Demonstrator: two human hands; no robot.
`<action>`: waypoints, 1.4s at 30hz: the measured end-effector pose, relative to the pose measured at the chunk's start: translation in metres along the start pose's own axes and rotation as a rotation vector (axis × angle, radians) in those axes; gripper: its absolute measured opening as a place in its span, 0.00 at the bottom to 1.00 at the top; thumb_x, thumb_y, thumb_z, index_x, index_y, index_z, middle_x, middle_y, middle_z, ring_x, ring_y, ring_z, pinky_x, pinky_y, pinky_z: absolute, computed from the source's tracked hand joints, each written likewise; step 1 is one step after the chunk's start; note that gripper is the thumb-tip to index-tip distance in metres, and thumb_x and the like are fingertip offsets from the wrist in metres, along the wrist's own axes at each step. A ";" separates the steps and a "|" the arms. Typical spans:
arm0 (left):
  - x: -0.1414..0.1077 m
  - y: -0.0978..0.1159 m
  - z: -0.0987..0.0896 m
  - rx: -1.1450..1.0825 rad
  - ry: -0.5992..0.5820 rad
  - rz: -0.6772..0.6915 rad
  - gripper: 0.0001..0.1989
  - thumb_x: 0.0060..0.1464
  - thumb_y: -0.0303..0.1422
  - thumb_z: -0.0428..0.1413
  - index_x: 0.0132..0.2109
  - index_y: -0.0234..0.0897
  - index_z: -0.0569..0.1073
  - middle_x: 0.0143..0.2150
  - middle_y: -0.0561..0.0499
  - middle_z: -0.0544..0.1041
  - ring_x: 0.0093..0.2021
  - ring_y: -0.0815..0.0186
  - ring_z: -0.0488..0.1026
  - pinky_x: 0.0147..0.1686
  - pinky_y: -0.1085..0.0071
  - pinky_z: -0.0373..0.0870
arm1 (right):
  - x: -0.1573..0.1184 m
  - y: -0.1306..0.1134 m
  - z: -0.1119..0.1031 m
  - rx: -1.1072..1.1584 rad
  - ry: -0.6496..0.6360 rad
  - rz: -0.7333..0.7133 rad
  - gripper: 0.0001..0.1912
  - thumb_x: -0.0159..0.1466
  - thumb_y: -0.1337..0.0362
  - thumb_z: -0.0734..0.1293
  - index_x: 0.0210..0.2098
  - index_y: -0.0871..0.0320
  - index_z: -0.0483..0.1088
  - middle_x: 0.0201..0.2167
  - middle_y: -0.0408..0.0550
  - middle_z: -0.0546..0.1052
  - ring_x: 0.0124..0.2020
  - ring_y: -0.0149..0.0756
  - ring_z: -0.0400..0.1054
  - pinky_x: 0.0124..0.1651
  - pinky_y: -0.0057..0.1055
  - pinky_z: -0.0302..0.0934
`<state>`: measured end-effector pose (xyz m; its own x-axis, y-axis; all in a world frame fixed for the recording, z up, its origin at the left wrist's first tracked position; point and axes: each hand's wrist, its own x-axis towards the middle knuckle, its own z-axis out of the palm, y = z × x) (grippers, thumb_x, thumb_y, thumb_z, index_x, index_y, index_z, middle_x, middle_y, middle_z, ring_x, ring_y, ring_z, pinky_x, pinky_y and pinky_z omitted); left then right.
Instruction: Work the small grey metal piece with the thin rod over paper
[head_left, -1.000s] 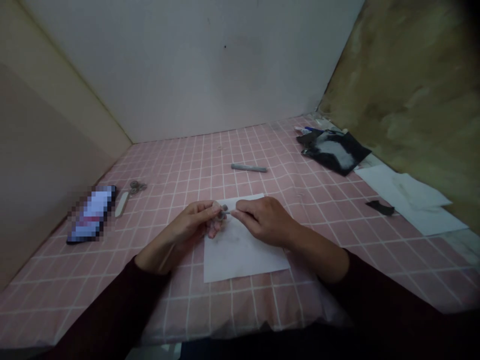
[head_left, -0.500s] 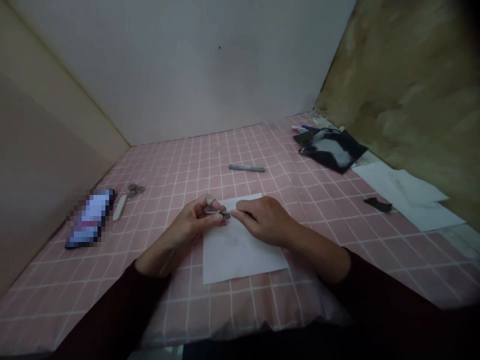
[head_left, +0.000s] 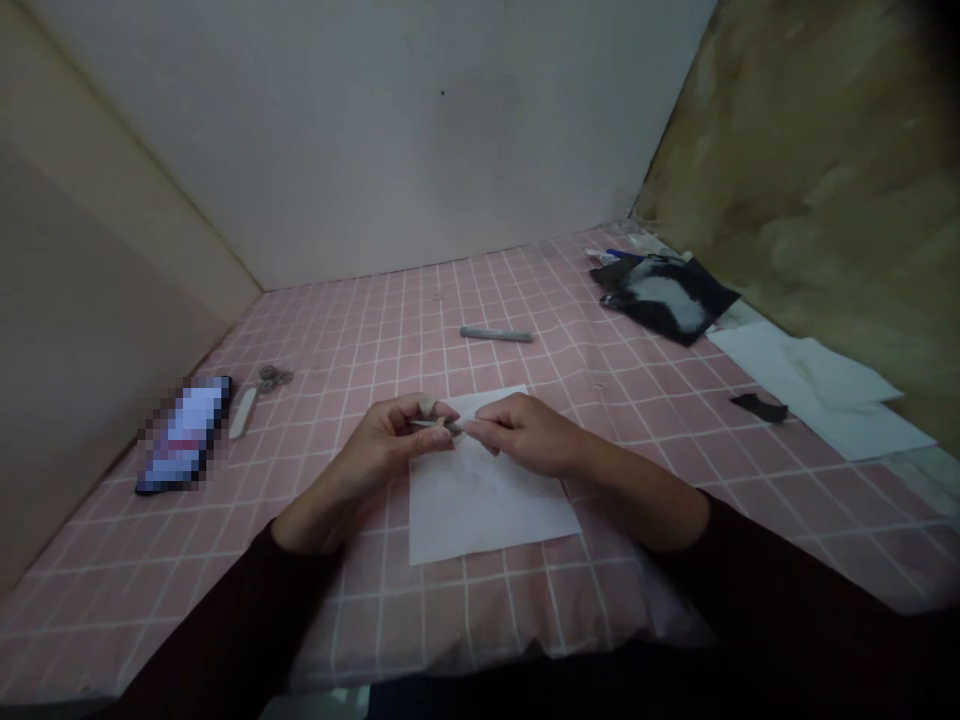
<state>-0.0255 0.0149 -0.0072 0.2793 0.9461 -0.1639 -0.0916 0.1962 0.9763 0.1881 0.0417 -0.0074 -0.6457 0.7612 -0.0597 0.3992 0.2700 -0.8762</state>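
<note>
My left hand (head_left: 386,435) pinches a small grey piece (head_left: 453,427) between thumb and fingers. A thin pale stick-like part (head_left: 421,424) shows inside the grip, but its kind is too small to make out. A beige wrap (head_left: 427,405) covers part of one finger of that hand. My right hand (head_left: 534,436) is closed, its thumb and fingertips pressed together at the right end of the grey piece. What lies between those fingertips is hidden. Both hands are held over a white sheet of paper (head_left: 491,515).
Beyond the paper lies a grey rod (head_left: 496,334). At left are a phone (head_left: 184,435), a flat white stick (head_left: 243,412) and several small grey round pieces (head_left: 274,377). Dark sheets with white powder (head_left: 671,300), white papers (head_left: 832,400) and a black scrap (head_left: 759,408) lie at right.
My right hand has turned slightly, its fingertips still beside the small grey piece. My left hand keeps its grip, with the fingers a little shifted. The whole view has moved slightly.
</note>
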 end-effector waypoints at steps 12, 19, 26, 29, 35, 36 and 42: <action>-0.003 0.003 0.009 0.096 0.062 0.255 0.11 0.48 0.26 0.69 0.39 0.37 0.78 0.36 0.52 0.79 0.36 0.69 0.75 0.37 0.75 0.70 | 0.004 -0.002 0.000 0.576 -0.321 0.287 0.20 0.68 0.52 0.56 0.22 0.55 0.55 0.16 0.34 0.50 0.17 0.25 0.39 0.23 0.28 0.39; 0.001 0.000 -0.002 0.013 -0.056 0.054 0.11 0.51 0.36 0.67 0.38 0.33 0.79 0.31 0.51 0.78 0.28 0.71 0.73 0.33 0.75 0.69 | -0.004 -0.008 -0.001 -0.295 0.180 -0.124 0.19 0.68 0.56 0.60 0.23 0.58 0.60 0.22 0.41 0.61 0.25 0.28 0.51 0.32 0.31 0.42; 0.001 -0.003 -0.001 -0.062 0.029 0.099 0.13 0.49 0.31 0.69 0.43 0.36 0.78 0.37 0.50 0.80 0.35 0.69 0.76 0.40 0.74 0.71 | 0.002 -0.003 0.001 0.105 -0.049 0.067 0.23 0.69 0.54 0.57 0.20 0.57 0.58 0.15 0.37 0.55 0.20 0.26 0.50 0.28 0.29 0.43; 0.000 -0.003 0.001 -0.076 0.008 0.102 0.13 0.50 0.31 0.68 0.43 0.37 0.77 0.36 0.51 0.79 0.35 0.70 0.76 0.40 0.75 0.71 | 0.005 -0.001 0.000 0.275 -0.153 0.150 0.23 0.69 0.52 0.57 0.21 0.57 0.60 0.14 0.35 0.55 0.17 0.25 0.47 0.26 0.28 0.43; 0.001 -0.004 0.003 -0.092 0.013 0.080 0.10 0.53 0.33 0.67 0.41 0.35 0.79 0.34 0.52 0.77 0.31 0.73 0.73 0.35 0.78 0.69 | 0.002 -0.004 -0.001 0.069 -0.022 0.049 0.22 0.67 0.57 0.60 0.19 0.58 0.60 0.17 0.37 0.57 0.21 0.25 0.51 0.30 0.29 0.46; 0.001 -0.004 0.003 -0.097 0.009 0.075 0.10 0.51 0.33 0.67 0.41 0.35 0.79 0.34 0.52 0.77 0.31 0.73 0.73 0.36 0.78 0.70 | 0.002 -0.004 -0.001 0.053 -0.013 0.058 0.22 0.67 0.57 0.60 0.19 0.58 0.60 0.16 0.36 0.57 0.21 0.25 0.51 0.30 0.29 0.46; 0.003 -0.003 -0.002 -0.077 -0.066 0.069 0.13 0.46 0.30 0.70 0.40 0.37 0.80 0.34 0.53 0.78 0.31 0.73 0.74 0.36 0.77 0.71 | 0.000 -0.007 -0.003 0.054 -0.033 0.088 0.21 0.67 0.57 0.60 0.19 0.59 0.60 0.16 0.37 0.57 0.21 0.25 0.51 0.30 0.29 0.46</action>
<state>-0.0267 0.0179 -0.0108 0.3317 0.9396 -0.0847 -0.1855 0.1530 0.9707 0.1873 0.0413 -0.0003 -0.6312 0.7606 -0.1519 0.4202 0.1707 -0.8912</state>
